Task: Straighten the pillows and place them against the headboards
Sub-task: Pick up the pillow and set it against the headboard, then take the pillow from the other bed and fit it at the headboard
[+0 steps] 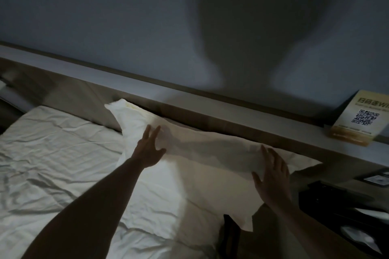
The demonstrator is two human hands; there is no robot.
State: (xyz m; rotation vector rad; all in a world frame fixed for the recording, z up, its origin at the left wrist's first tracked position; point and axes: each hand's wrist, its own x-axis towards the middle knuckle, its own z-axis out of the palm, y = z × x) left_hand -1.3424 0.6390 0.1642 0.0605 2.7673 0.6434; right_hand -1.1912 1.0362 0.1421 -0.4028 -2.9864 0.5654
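A white pillow (pixel 206 166) lies across the head of the bed, its far long edge against the wooden headboard (pixel 189 111). My left hand (pixel 150 149) rests flat on the pillow's left part with its fingers spread. My right hand (pixel 271 174) lies on the pillow's right end, fingers straight and spread. The pillow's near right corner hangs over the side of the mattress. Neither hand grips the fabric.
A wrinkled white sheet (pixel 52 164) covers the bed to the left. A ledge tops the headboard, and a yellow card with a QR code (pixel 357 120) stands on it at the right. A dark bedside table (pixel 345 202) with papers sits at the right.
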